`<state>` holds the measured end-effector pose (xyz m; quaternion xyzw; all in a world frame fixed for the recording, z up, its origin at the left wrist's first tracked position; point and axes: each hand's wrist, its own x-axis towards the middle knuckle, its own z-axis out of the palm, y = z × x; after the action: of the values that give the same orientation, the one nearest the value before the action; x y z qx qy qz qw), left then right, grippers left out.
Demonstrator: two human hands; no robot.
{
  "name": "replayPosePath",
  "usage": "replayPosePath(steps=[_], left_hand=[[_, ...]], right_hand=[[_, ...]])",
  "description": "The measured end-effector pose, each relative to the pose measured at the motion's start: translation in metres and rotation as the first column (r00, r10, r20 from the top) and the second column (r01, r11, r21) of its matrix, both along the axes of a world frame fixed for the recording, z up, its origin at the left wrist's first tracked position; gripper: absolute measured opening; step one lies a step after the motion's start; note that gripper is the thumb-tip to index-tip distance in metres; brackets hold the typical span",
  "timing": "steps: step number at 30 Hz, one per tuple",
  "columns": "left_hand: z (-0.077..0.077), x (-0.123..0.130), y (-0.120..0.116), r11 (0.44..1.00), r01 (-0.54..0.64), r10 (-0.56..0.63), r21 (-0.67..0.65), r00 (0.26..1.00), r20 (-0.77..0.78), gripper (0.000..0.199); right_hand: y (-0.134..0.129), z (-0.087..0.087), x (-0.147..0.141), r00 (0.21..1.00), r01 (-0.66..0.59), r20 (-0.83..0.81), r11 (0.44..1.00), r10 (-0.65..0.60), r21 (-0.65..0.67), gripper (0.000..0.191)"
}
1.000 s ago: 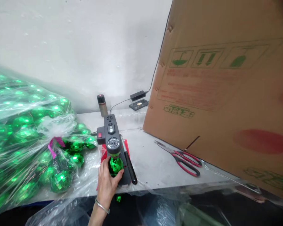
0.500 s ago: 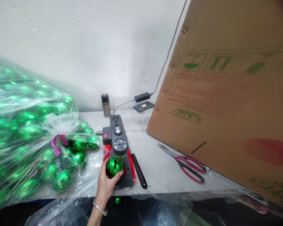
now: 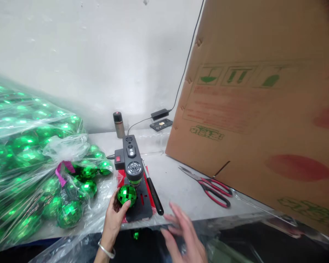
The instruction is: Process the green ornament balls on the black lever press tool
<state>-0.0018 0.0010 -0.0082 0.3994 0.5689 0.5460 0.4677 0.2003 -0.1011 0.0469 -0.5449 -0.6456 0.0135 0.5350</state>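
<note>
Clearly, the left hand (image 3: 114, 216) is clamped on a green ball (image 3: 127, 195) faced with small mirror-like tiles, thumb at its near right side and fingers curled around its left. That ball sits just in front of the head of a small black machine (image 3: 133, 157), over the left part of its dark base plate (image 3: 140, 213); whether it rests on the plate I cannot tell. A silvery bracelet (image 3: 106, 250) circles the left wrist.

To the right, the right hand (image 3: 185, 235) (rather blurred) has its fingers and thumb apart, with nothing between them, near the black tip of the machine's lever (image 3: 154, 195). Red material (image 3: 154, 201) shows at the plate's edges.

On the white table (image 3: 172, 179), red-and-black scissors (image 3: 208, 185) lie with their points towards the machine, beside a large cardboard box (image 3: 235, 98) that fills the right side. More green balls crowd a clear plastic bag (image 3: 71, 147) on the left, with a purple strip (image 3: 61, 174) near its gathered part. Behind the machine stand a dark-capped canister (image 3: 119, 127) and, farther right, a black power adapter (image 3: 160, 114) just beyond a flat dark device (image 3: 161, 125).
</note>
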Motion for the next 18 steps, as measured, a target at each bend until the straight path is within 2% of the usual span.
replayPosePath(steps=[1, 3, 5, 7, 11, 18], left_hand=[[0.001, 0.000, 0.000, 1.000, 0.003, -0.003, 0.010, 1.000, -0.011, 0.081], [0.003, 0.000, -0.001, 1.000, -0.001, 0.002, 0.029, 0.999, -0.033, 0.080], [0.003, -0.001, -0.003, 0.999, -0.015, 0.017, 0.041, 0.999, -0.036, 0.081], [0.003, -0.002, -0.005, 0.999, -0.027, 0.028, 0.034, 1.000, -0.013, 0.082], [0.003, -0.002, -0.007, 0.999, -0.038, 0.038, 0.015, 0.999, 0.023, 0.084], [-0.001, 0.005, -0.004, 0.998, -0.024, 0.024, 0.064, 1.000, -0.008, 0.086]], right_hand=[[0.015, 0.016, -0.004, 1.000, 0.003, 0.014, 0.998, -0.004, 0.062, 0.056], [0.045, 0.050, -0.012, 0.996, -0.018, 0.085, 0.976, 0.000, 0.216, 0.054], [0.069, 0.079, -0.017, 0.984, -0.139, 0.154, 0.935, 0.092, 0.326, 0.038], [0.086, 0.098, -0.017, 0.972, -0.211, 0.180, 0.900, 0.152, 0.381, 0.025], [0.095, 0.114, -0.013, 0.963, -0.251, 0.195, 0.875, 0.185, 0.415, 0.030], [0.092, 0.120, -0.015, 0.960, -0.260, 0.205, 0.880, 0.191, 0.397, 0.032]])
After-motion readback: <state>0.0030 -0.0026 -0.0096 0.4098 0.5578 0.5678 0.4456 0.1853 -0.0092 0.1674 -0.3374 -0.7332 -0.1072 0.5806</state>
